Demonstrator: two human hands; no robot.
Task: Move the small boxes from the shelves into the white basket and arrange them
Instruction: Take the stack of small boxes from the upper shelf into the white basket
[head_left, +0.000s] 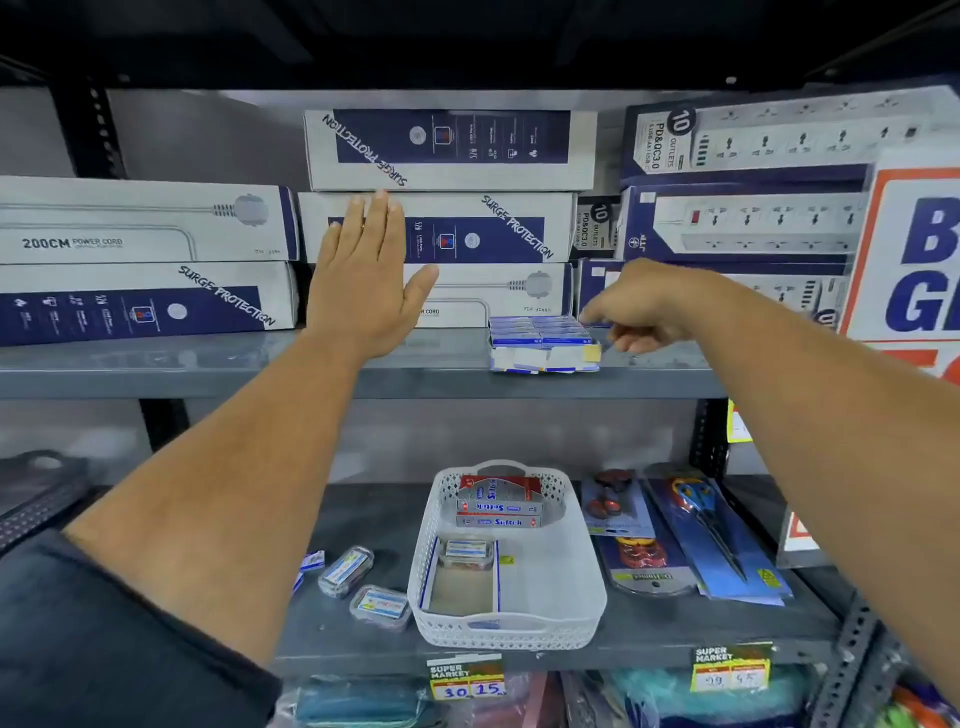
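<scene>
A block of small blue boxes (540, 332) sits in a torn white carton on the upper grey shelf (208, 369). My right hand (641, 306) hovers just right of that block, fingers curled downward, holding nothing. My left hand (363, 275) is raised flat and open in front of the stacked power-strip cartons, left of the blue boxes. On the lower shelf stands the white basket (571, 587), holding red-and-white Softek boxes (500, 506) at its far end, a small clear case (466, 552) and an open carton tray.
Large power-strip cartons (447, 150) fill the back of the upper shelf. Two small clear cases (346, 570) lie left of the basket; packaged scissors (711, 525) lie to its right. An orange-framed sign (914, 249) stands at the right. Price tags (466, 678) hang on the shelf edge.
</scene>
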